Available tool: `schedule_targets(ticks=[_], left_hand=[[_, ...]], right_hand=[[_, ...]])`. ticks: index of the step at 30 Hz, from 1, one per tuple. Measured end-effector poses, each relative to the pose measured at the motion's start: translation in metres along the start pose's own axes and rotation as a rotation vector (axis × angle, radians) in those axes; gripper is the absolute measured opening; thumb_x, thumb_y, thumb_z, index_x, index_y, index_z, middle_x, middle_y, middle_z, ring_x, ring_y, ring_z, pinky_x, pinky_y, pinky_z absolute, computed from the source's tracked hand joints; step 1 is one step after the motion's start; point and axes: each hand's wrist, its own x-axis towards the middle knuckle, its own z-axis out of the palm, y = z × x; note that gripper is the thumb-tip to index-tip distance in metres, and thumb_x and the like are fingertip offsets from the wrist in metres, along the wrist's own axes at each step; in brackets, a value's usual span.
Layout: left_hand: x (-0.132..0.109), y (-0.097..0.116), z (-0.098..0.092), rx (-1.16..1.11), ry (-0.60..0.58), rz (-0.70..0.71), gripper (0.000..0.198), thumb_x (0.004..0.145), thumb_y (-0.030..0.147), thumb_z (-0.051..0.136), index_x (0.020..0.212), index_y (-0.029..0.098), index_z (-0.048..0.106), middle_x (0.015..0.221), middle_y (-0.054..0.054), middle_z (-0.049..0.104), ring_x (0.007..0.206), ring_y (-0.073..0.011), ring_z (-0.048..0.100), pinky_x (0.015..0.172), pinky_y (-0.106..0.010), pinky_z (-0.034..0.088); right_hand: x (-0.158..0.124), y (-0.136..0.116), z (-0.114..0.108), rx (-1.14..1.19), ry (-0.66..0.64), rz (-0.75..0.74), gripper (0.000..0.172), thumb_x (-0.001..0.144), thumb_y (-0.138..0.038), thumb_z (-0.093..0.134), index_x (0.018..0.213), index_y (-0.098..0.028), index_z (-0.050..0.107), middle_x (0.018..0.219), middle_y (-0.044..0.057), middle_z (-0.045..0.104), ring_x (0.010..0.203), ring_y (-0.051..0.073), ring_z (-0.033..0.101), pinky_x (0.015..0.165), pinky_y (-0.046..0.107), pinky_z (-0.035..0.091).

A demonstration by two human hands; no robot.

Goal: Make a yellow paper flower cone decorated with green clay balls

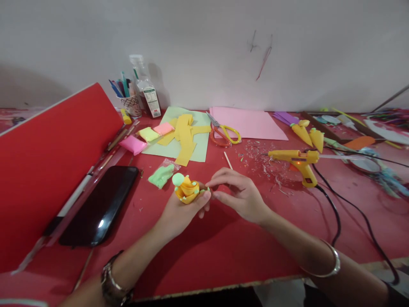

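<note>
My left hand (183,215) is closed around a small yellow-orange craft piece (187,191) with light green bits on its edges and a round green ball on top. Close on its right, my right hand (241,194) has its thumb and fingertips brought together near my left thumb tip. Something tiny and green sits between the two hands; whether the right fingers grip it is too small to tell. Just behind the left hand lies an opened packet of green clay (161,175). A thin white stick (228,160) rests beyond the right hand.
A lit yellow glue gun (295,162) with a black cable lies right, beside yellow cones (317,139). Scissors (225,134), yellow strips (184,138) and pink paper (249,123) are at the back. A phone (102,204) and red board (60,166) stand left.
</note>
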Motion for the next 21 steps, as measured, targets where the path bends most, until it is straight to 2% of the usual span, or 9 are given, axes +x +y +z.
schedule_targets(ticks=[4, 7, 13, 17, 21], left_hand=[[0.0011, -0.0018, -0.0011, 0.086, -0.041, 0.024, 0.021, 0.068, 0.033, 0.051, 0.056, 0.016, 0.046, 0.046, 0.006, 0.046, 0.039, -0.0044, 0.04, 0.042, -0.019, 0.035], [0.0015, -0.0042, -0.0013, 0.112, -0.061, 0.028, 0.023, 0.068, 0.032, 0.051, 0.053, 0.016, 0.045, 0.046, 0.006, 0.046, 0.039, -0.0042, 0.041, 0.042, -0.019, 0.035], [0.0049, -0.0046, 0.0011, -0.003, 0.054, 0.036, 0.016, 0.064, 0.03, 0.056, 0.07, 0.017, 0.051, 0.048, 0.008, 0.048, 0.037, -0.0042, 0.041, 0.04, -0.018, 0.035], [0.0059, -0.0036, -0.0002, -0.009, 0.098, 0.042, 0.016, 0.063, 0.028, 0.058, 0.071, 0.015, 0.053, 0.044, 0.009, 0.045, 0.037, -0.0033, 0.039, 0.04, -0.017, 0.035], [0.006, -0.0076, -0.0018, -0.03, 0.101, 0.02, 0.013, 0.063, 0.027, 0.058, 0.069, 0.015, 0.056, 0.049, 0.006, 0.051, 0.04, -0.0032, 0.039, 0.039, -0.016, 0.031]], right_hand=[[-0.0014, -0.0007, 0.0014, 0.016, -0.031, 0.046, 0.016, 0.074, -0.012, 0.058, 0.088, -0.017, 0.063, 0.08, 0.002, 0.055, 0.073, 0.008, 0.055, 0.069, 0.023, 0.047], [-0.0018, -0.0005, 0.0022, 0.016, -0.025, 0.052, 0.012, 0.073, -0.012, 0.059, 0.082, -0.016, 0.064, 0.078, 0.002, 0.055, 0.071, 0.007, 0.056, 0.068, 0.021, 0.047], [-0.001, -0.0006, 0.002, -0.086, 0.092, 0.034, 0.007, 0.074, -0.013, 0.058, 0.077, -0.017, 0.063, 0.074, 0.001, 0.06, 0.07, 0.008, 0.057, 0.064, 0.02, 0.048], [-0.0008, -0.002, 0.0013, -0.242, 0.064, -0.019, 0.011, 0.074, -0.012, 0.057, 0.082, -0.015, 0.063, 0.078, 0.003, 0.062, 0.073, 0.009, 0.058, 0.068, 0.021, 0.048], [-0.0013, -0.0012, 0.0016, -0.302, 0.06, -0.051, 0.013, 0.074, -0.013, 0.057, 0.085, -0.013, 0.064, 0.08, 0.005, 0.062, 0.075, 0.009, 0.058, 0.068, 0.02, 0.048]])
